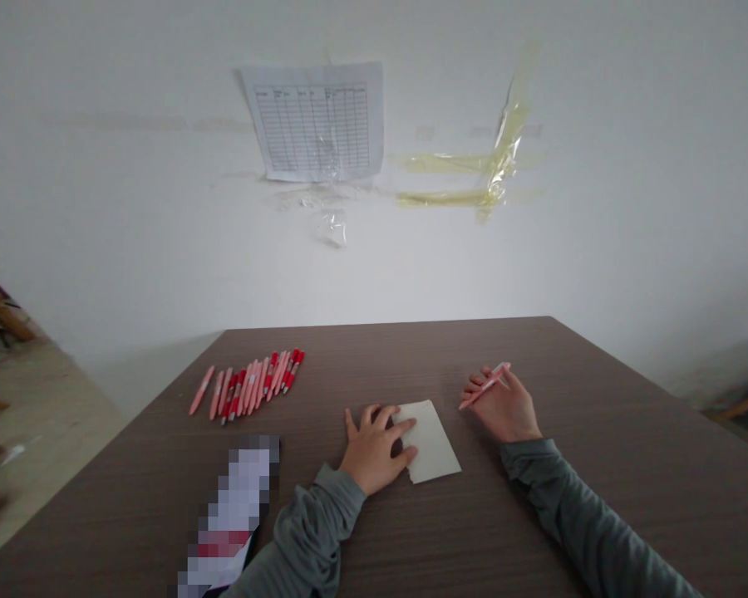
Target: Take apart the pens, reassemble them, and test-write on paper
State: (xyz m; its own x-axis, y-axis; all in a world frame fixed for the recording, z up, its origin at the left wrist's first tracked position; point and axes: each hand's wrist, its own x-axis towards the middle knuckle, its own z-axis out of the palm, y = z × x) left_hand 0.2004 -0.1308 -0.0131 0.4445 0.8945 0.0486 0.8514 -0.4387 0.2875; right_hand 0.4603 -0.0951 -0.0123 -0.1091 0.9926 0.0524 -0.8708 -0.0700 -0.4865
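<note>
A small sheet of off-white paper (pixel 433 444) lies on the brown table in front of me. My left hand (pixel 375 453) rests flat with its fingers spread, thumb and fingertips over the paper's left edge. To the right of the paper, my right hand (pixel 504 409) is turned partly palm up and holds a pink pen (pixel 486 385). The pen slants up to the right across the fingers, and its lower left end is close to the tabletop. Further left, a row of pink and red pens (pixel 253 386) lies side by side on the table.
A blurred-out white and red item (pixel 233 515) lies at the table's front left, beside my left sleeve. The table's (pixel 386 349) far edge meets a white wall. A printed grid sheet (pixel 317 124) and strips of yellowish tape (pixel 452 199) are stuck to the wall.
</note>
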